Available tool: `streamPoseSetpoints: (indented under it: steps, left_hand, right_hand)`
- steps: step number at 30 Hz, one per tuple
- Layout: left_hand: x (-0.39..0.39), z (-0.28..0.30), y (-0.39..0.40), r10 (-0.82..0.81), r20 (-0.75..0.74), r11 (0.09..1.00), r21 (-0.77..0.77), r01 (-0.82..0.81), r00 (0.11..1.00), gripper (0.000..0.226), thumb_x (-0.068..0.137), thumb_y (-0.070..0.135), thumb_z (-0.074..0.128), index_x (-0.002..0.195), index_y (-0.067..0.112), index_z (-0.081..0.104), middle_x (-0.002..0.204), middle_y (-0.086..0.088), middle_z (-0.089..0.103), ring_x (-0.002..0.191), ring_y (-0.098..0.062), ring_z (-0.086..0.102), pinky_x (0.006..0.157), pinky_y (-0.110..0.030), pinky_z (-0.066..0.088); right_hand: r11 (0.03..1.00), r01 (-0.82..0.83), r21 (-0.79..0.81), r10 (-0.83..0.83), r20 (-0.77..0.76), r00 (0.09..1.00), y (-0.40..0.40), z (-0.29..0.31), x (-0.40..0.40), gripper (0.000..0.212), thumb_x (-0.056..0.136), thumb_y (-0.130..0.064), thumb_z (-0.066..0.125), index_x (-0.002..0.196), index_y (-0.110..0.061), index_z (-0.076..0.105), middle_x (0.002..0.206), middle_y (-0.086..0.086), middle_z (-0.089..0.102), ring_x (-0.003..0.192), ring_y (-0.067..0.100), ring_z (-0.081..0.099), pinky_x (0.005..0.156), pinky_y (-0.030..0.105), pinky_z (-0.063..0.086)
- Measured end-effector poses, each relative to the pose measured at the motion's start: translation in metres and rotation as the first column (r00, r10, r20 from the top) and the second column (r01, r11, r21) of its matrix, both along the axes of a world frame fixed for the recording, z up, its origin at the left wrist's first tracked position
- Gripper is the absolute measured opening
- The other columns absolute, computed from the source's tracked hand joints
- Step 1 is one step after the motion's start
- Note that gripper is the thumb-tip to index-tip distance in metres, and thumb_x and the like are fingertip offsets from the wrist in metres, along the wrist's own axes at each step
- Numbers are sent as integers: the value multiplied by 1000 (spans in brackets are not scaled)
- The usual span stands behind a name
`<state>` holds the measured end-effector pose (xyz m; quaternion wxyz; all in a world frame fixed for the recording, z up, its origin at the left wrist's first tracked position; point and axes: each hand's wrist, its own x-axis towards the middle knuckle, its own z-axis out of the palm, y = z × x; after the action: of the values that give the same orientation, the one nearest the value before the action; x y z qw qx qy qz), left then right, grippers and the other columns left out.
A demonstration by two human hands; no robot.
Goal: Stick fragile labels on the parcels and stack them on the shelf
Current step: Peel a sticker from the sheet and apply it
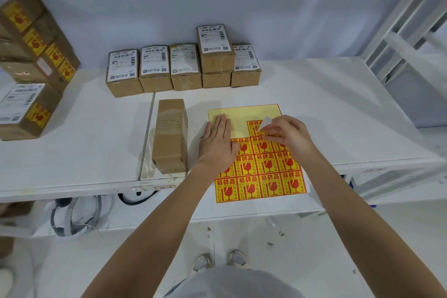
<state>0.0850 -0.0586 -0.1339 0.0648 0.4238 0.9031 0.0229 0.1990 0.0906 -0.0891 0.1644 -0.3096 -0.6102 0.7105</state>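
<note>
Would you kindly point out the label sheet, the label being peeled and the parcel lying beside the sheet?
Label sheet point(244, 113), head view, bare backing near its top edge.
Peeled label point(264, 124), head view, lifted white underside.
Parcel point(170, 133), head view, taped top face.

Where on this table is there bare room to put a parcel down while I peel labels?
Bare patches: the right side of the table, past the label sheet, and the stretch between the stacked labelled parcels and the lying parcel. It is crowded along the back row of parcels and around both hands on the sheet.

left hand point(217, 144) flat, fingers straight | right hand point(287, 135) pinching
</note>
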Motion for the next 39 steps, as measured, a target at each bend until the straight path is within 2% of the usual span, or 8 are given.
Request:
streamPoseSetpoints:
  steps: [6, 12, 15, 19, 23, 26, 30, 39]
  left_hand:
    - [-14, 8, 11, 17, 3, 997, 71, -17, 1000, 60, 100, 37, 21, 151, 10, 4, 159, -7, -3, 146, -19, -4, 120, -37, 0]
    - [22, 41, 3, 63, 140, 757, 639, -138, 988, 43, 90, 25, 51, 129, 9, 49, 129, -7, 52, 113, -22, 52, 93, -39, 45]
    - [36, 53, -3, 68, 112, 745, 655, -125, 991, 45, 78, 45, 53, 112, 15, 58, 106, 0, 60, 98, -16, 56, 77, -33, 46]
    - [32, 60, -8, 116, -33, 734, 676, -63, 993, 18, 77, 29, 71, 87, 15, 65, 85, 0, 61, 81, -22, 59, 57, -27, 38]
    - [25, 68, -21, 161, -118, 737, 675, -39, 980, 10, 81, 25, 70, 79, 16, 66, 79, 0, 61, 75, -21, 58, 54, -28, 41]
    - [22, 77, -34, 176, -136, 702, 712, -27, 975, 16, 86, 27, 59, 79, 14, 64, 77, -1, 61, 73, -22, 57, 57, -31, 45]
    - [11, 96, -59, 239, 30, 580, 797, -167, 971, 14, 89, 24, 59, 83, 12, 63, 80, 3, 59, 75, -15, 53, 60, -30, 44]
    - [-44, 106, -108, 141, 562, 540, 646, -539, 815, 9, 89, 20, 62, 88, 12, 66, 80, 1, 63, 79, -15, 58, 73, -26, 47]
  right_hand:
    - [998, 13, 61, -11, -26, 1000, -7, 7, 1, 15, 94, -11, 53, 83, -5, 61, 87, 7, 65, 95, 24, 66, 85, 41, 55]
    - [978, 113, 176, -117, 12, 993, -25, 12, -8, 15, 91, -9, 53, 82, -2, 64, 92, 5, 65, 92, 19, 64, 81, 30, 57]
    - [959, 103, 264, -113, 23, 993, -36, 16, -13, 15, 88, -7, 54, 78, -4, 64, 87, -7, 65, 83, 12, 61, 76, 26, 54]
    - [922, 50, 383, -60, 16, 998, -52, 23, -21, 24, 86, -7, 56, 66, -19, 63, 83, -10, 65, 82, 10, 60, 78, 28, 51]
    - [898, 1, 440, -1, -1, 1000, -67, 33, -27, 22, 87, -10, 57, 68, -20, 61, 84, -6, 64, 83, 6, 57, 73, 15, 43]
    - [933, 2, 361, 19, -54, 998, -77, 39, -33, 11, 89, -19, 60, 78, -17, 62, 88, -4, 65, 90, 12, 60, 79, 21, 46]
    - [952, -105, 287, 132, -76, 988, -94, 43, -40, 20, 91, -34, 59, 91, -14, 59, 91, -5, 65, 95, 13, 63, 85, 26, 52]
    - [939, -199, 280, 196, 37, 980, -123, 56, -76, 6, 90, -19, 62, 88, -17, 67, 85, -1, 65, 73, 7, 61, 60, 14, 52]
